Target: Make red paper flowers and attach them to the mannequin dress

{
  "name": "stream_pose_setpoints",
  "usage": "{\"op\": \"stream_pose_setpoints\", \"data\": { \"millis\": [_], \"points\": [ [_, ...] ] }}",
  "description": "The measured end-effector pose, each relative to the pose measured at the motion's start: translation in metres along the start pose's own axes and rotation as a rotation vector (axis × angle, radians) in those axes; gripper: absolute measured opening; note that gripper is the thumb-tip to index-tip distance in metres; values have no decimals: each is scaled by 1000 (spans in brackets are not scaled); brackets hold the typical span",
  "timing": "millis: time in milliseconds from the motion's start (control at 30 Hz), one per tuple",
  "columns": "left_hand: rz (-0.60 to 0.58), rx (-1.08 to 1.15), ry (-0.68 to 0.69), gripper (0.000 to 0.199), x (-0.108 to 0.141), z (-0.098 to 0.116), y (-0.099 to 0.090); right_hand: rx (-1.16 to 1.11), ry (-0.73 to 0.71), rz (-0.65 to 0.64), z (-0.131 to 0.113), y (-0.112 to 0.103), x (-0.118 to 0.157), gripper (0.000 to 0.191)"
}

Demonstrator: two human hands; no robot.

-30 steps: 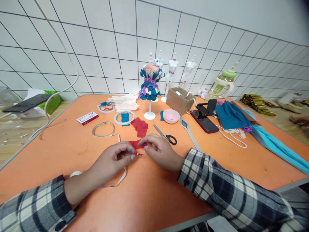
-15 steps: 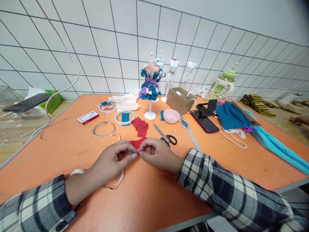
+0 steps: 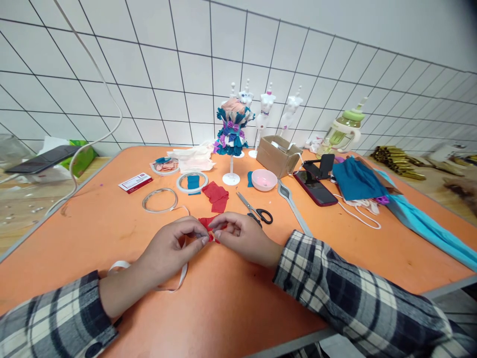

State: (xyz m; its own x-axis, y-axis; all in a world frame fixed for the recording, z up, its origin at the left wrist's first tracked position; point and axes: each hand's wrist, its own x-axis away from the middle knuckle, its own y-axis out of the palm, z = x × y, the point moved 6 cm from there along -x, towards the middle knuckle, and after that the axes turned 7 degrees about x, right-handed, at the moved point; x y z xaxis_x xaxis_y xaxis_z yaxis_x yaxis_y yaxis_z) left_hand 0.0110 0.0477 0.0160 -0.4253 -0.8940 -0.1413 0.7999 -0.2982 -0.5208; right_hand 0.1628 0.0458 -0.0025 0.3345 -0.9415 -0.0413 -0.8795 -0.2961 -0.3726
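My left hand [image 3: 174, 247] pinches a small crumpled piece of red crepe paper [image 3: 211, 238] between thumb and fingertips. Close against it, my right hand [image 3: 242, 236] has its thumb and index finger slightly parted at the red piece; the curled other fingers are partly hidden. Just beyond the fingertips lies another red paper piece [image 3: 204, 222], and farther back more red pieces [image 3: 216, 196] overlap. Scissors [image 3: 255, 208] with black handles rest by my right hand. A narrow white tape strip [image 3: 184, 276] passes behind my left hand from a tape roll [image 3: 144, 207].
Behind stand a miniature dress form [image 3: 231, 134] in ruffled paper and several white forms [image 3: 267, 104]. A pink bowl [image 3: 264, 180], cardboard box [image 3: 278, 158], phone [image 3: 316, 189] and blue paper [image 3: 357, 179] sit right. Left are a tape ring [image 3: 180, 189] and small red-white box [image 3: 134, 183].
My right index finger has lifted and parted from its thumb, exposing more of the red piece. My left hand keeps its pinch almost in place.
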Motion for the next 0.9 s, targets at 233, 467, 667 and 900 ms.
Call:
{"op": "stream_pose_setpoints", "data": {
  "millis": [233,467,667,900],
  "points": [
    [9,3,0,21,1,0,-2,31,43,-9,9,1,-2,9],
    [-9,73,-43,28,3,-6,1,-47,-5,-14,8,0,-4,8],
    [34,17,3,21,1,2,-2,37,-69,13,4,1,-3,9],
    [86,89,6,22,2,4,-5,18,-22,17,9,4,-4,11]
  ]
}}
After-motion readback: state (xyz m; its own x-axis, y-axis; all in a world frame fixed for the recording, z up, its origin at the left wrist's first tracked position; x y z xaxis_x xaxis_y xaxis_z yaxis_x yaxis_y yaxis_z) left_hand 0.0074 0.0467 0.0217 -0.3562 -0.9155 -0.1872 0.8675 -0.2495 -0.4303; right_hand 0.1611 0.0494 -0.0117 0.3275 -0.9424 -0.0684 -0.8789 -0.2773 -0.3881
